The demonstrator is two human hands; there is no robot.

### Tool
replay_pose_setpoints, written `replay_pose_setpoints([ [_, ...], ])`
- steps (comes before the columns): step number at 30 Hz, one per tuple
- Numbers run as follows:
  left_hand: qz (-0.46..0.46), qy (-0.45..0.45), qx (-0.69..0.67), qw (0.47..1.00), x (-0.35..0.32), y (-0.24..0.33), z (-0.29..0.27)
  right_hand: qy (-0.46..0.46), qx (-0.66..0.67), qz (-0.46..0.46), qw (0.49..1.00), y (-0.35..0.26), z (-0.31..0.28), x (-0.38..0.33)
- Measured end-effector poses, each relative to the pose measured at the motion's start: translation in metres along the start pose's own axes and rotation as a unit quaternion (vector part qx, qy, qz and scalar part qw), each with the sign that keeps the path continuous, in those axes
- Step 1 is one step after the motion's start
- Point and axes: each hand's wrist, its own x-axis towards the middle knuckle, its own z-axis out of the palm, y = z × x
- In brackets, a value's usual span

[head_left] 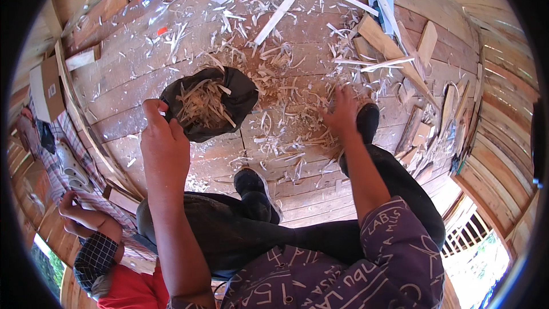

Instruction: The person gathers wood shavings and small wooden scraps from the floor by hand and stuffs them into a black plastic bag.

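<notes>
Black bag held open on plank floor; shavings being gathered.

Left hand grips the rim of the black bag, mouth upward, part-filled with wood shavings. Right hand, fingers spread open, rests on loose shavings on the floor.

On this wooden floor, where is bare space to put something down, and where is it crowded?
Bare planks lie left of the black bag, toward the cardboard box, and below the bag beside the left hand. It is crowded between the bag and the right hand, thick with wood shavings, and at the upper right among the wood offcuts.
</notes>
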Motion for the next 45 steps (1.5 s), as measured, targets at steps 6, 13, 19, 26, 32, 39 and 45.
replay_pose_setpoints([
  [6, 0.013, 0.012, 0.014, 1.0, -0.004, -0.007, -0.001, -0.104, 0.114, -0.136, 0.979, -0.088, 0.056, -0.093],
  [13, -0.049, -0.01, 0.008, 0.999, -0.01, -0.007, -0.006, -0.053, 0.061, -0.343, 0.936, -0.122, 0.088, -0.094],
  [19, -0.058, -0.013, 0.012, 0.998, -0.01, -0.006, -0.002, -0.107, 0.102, -0.522, 0.84, -0.066, 0.076, -0.057],
  [26, -0.014, -0.023, 0.025, 0.999, -0.009, 0.013, -0.001, -0.089, 0.003, -0.285, 0.954, 0.021, 0.023, -0.055],
  [32, 0.032, -0.002, 0.037, 0.999, -0.002, 0.023, 0.006, -0.046, -0.039, -0.181, 0.982, -0.013, 0.004, -0.093],
  [39, 0.015, -0.031, 0.04, 0.999, 0.0, 0.026, 0.007, -0.109, -0.017, -0.226, 0.968, 0.012, 0.045, -0.111],
  [45, -0.017, -0.051, 0.004, 0.999, -0.002, 0.027, 0.004, -0.131, 0.06, -0.211, 0.967, 0.0, 0.036, -0.1],
])
